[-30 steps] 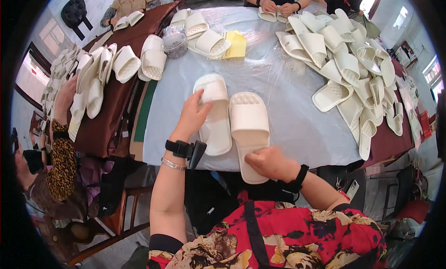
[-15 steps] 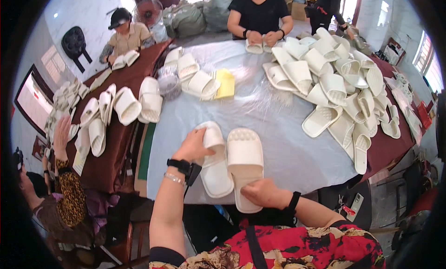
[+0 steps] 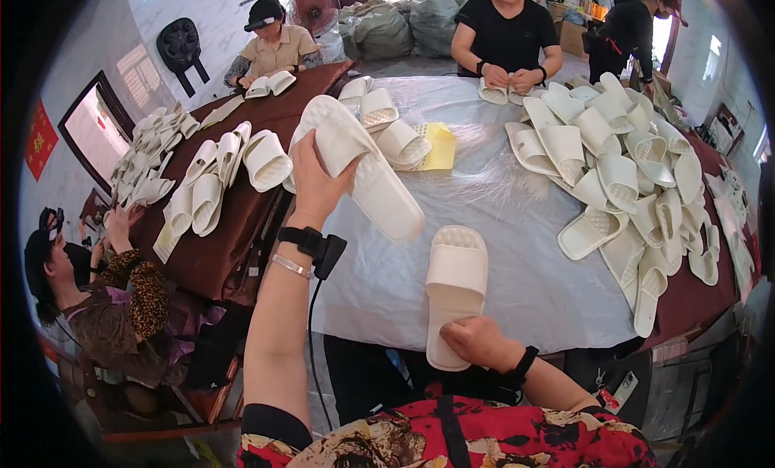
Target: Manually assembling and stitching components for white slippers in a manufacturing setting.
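Note:
A white slipper point(image 3: 386, 200) hangs tilted above the table's left part, gripped round its strap side by my left hand point(image 3: 316, 179). In front of me, a second white slipper point(image 3: 457, 270) lies with its toe pointing away and its heel at the near table edge. My right hand point(image 3: 483, 344) is closed at that heel, its fingers curled over the insole. Behind the raised slipper, several more white slippers point(image 3: 404, 143) lie beside a yellow sheet point(image 3: 438, 146).
A large heap of white slippers point(image 3: 617, 141) covers the right side of the plastic-covered table point(image 3: 379, 306). More slippers point(image 3: 266, 161) lie on the brown table point(image 3: 242, 218) at left. Co-workers sit far left, near left and opposite; another person point(image 3: 634, 36) stands back right.
My left hand has lifted its slipper off the table, up and to the left. My right hand stays at the other slipper's heel. The whole view has shifted somewhat.

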Action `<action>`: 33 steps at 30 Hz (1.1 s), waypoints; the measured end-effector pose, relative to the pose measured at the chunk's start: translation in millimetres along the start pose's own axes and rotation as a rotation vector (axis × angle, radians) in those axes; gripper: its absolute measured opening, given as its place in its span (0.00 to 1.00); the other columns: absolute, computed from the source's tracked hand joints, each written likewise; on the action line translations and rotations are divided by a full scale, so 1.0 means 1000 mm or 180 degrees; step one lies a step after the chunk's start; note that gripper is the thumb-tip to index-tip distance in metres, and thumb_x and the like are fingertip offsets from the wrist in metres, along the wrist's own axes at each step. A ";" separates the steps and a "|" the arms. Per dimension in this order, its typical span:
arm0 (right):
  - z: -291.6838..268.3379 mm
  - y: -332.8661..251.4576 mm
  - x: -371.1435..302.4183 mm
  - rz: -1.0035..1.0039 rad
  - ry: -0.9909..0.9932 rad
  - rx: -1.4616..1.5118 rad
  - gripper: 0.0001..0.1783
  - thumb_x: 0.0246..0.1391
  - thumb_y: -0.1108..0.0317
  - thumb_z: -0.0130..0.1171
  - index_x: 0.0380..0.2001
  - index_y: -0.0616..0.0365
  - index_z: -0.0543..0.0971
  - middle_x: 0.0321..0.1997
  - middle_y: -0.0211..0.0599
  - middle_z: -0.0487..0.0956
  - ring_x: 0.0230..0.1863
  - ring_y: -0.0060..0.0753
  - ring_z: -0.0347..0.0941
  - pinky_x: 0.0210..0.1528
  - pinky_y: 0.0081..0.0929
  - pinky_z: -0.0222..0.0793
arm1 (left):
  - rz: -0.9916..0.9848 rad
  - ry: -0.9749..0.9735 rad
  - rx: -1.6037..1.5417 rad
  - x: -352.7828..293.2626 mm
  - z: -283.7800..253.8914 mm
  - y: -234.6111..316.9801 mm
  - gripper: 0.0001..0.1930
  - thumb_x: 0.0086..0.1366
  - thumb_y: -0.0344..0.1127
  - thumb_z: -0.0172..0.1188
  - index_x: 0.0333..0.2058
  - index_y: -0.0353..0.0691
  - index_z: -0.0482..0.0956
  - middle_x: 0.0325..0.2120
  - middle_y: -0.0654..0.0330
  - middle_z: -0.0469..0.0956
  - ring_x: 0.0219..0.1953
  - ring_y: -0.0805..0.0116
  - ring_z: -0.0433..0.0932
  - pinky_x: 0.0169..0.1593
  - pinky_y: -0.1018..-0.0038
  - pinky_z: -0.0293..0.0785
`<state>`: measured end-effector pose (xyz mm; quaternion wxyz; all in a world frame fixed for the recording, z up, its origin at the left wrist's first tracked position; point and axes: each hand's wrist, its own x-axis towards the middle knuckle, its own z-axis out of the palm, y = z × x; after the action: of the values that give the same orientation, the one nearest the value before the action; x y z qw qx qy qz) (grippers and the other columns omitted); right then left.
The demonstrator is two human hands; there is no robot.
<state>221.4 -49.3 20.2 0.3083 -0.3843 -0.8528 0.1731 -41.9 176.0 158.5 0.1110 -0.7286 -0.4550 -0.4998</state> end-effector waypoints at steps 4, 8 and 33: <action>0.001 0.001 -0.003 0.0072 -0.0019 0.0008 0.05 0.49 0.68 0.54 0.23 0.56 0.71 0.20 0.39 0.75 0.24 0.47 0.75 0.24 0.41 0.70 | -0.0270 -0.0165 0.0012 -0.010 -0.001 0.013 0.41 0.47 0.39 0.72 0.55 0.28 0.59 0.49 0.45 0.64 0.53 0.50 0.65 0.58 0.62 0.62; -0.010 0.001 -0.001 -0.0038 0.0212 0.0175 0.05 0.50 0.68 0.55 0.24 0.57 0.72 0.20 0.42 0.75 0.23 0.49 0.73 0.24 0.42 0.69 | -0.0153 -0.0174 0.0133 -0.021 -0.002 0.029 0.42 0.43 0.44 0.73 0.53 0.28 0.61 0.45 0.46 0.67 0.49 0.49 0.67 0.53 0.60 0.65; -0.049 0.000 0.131 0.0599 0.1623 -0.0174 0.06 0.52 0.70 0.52 0.28 0.62 0.75 0.27 0.52 0.76 0.28 0.58 0.73 0.30 0.46 0.69 | -0.0752 -0.0672 -0.0228 -0.075 -0.006 0.113 0.48 0.36 0.45 0.76 0.54 0.29 0.61 0.44 0.44 0.68 0.46 0.46 0.69 0.49 0.58 0.68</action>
<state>186.1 53.8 108.4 0.4851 -0.5013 -0.7125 0.0756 35.0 67.3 132.8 -0.0231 -0.7220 -0.5285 -0.4459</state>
